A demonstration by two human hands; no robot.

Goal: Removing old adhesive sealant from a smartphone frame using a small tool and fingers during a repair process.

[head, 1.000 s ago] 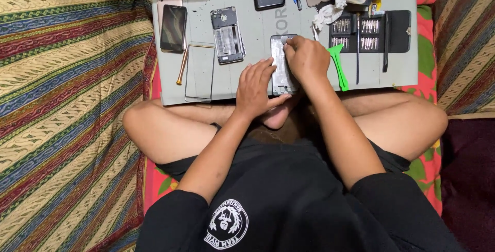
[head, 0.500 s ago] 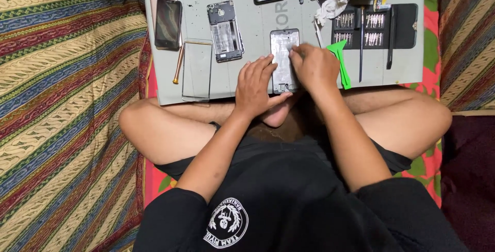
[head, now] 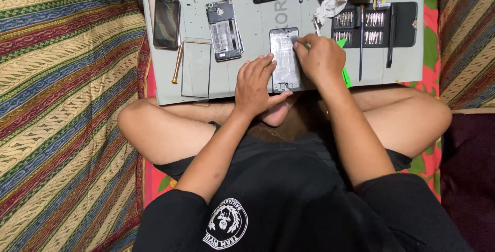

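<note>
Left hand [head: 256, 84] is laid flat, fingers spread, pressing down on the left edge and lower end of a stripped silver phone frame [head: 285, 59], not really gripping it, more pinning it to the grey work mat [head: 255, 25]. Right hand [head: 322, 59] is curled mostly closed over the frame's top right corner with the fingertips pinched together; looks like a thin tool is in there, but it's too small to tell for sure. The frame lies flat near the mat's front edge, right above the crossed legs. A green plastic pry tool [head: 344, 71] pokes out from under the right hand. Further left there's an opened phone with its insides showing [head: 224, 30], a bare glass panel [head: 196, 69], a slim copper-coloured stick [head: 177, 64] and a dark phone [head: 166, 22]. To the right sits a black screwdriver bit case [head: 376, 25].
</note>
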